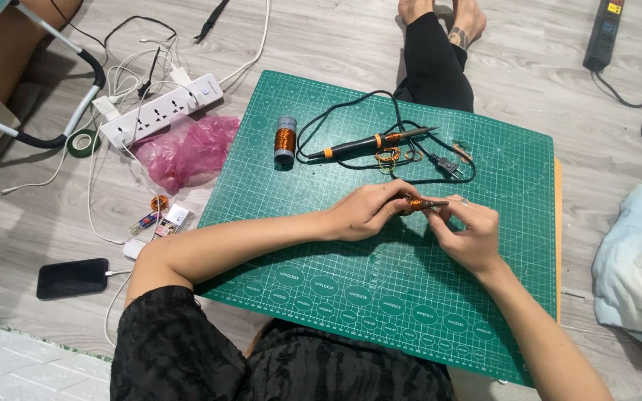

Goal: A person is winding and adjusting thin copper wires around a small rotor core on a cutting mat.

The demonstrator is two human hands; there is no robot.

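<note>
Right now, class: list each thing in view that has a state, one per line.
left hand: closed on the copper wire coil
right hand: pinching the coil's end
soldering iron: lying on the cutting mat, plug loose
copper wire spool: upright
phone: screen dark, cable attached

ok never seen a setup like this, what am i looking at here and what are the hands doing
This is one picture from a camera worn on a person's head, looking down at their own bare hands as they sit on the floor. The left hand and right hand together hold a small copper wire coil above a green cutting mat. On the mat lie a soldering iron with its black cord and a spool of copper wire. Off the mat are a white power strip, a pink plastic bag and a black phone.
</note>
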